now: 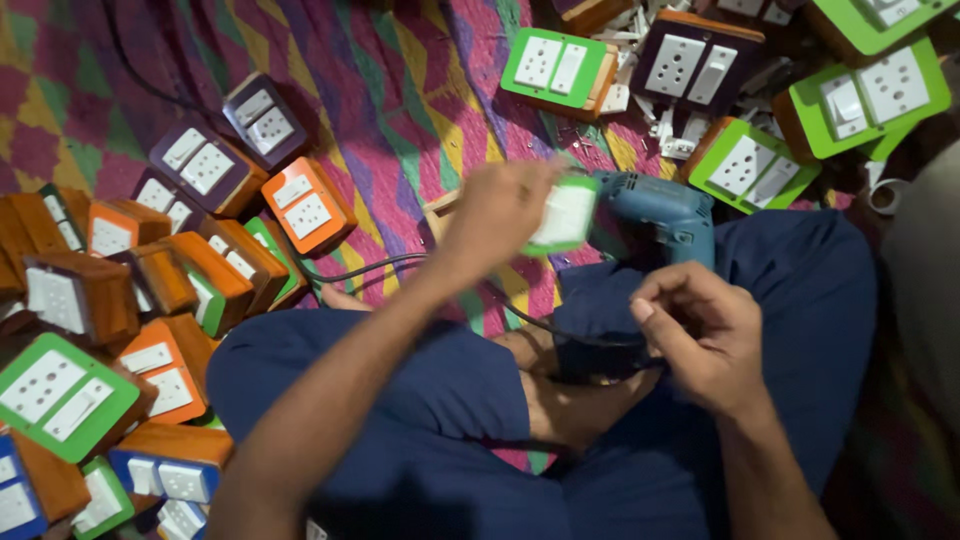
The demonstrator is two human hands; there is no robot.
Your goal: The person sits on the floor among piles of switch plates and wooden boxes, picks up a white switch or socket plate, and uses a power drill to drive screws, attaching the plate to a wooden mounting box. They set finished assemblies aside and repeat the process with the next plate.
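Patterned mat (400, 80): zigzag weave in pink, green and yellow, under everything; I sit cross-legged on it in dark blue trousers.

Finished boxes, left pile (150, 280): many wooden switch-and-socket boxes with orange, purple, green and blue faceplates, heaped near and far on my left. By the look of it, this much is done.

Finished boxes, far right (860, 95): several more, mostly green-faced, one dark.

Loose white parts (670, 135): scattered far, between the right-hand boxes; apparently still to be fitted.

Electric drill (660, 210): blue, lying on the mat just beyond my right knee, its black cord (370, 268) running left.

Green-faced box (563, 213): the piece in hand, held up over the mat beside the drill; blurred, so I cannot tell whether its plate is fastened.

Left hand (500, 205): closed round that box.

Right hand (700, 335): fingers pinched narrow over my lap; whether they hold something small I cannot tell.
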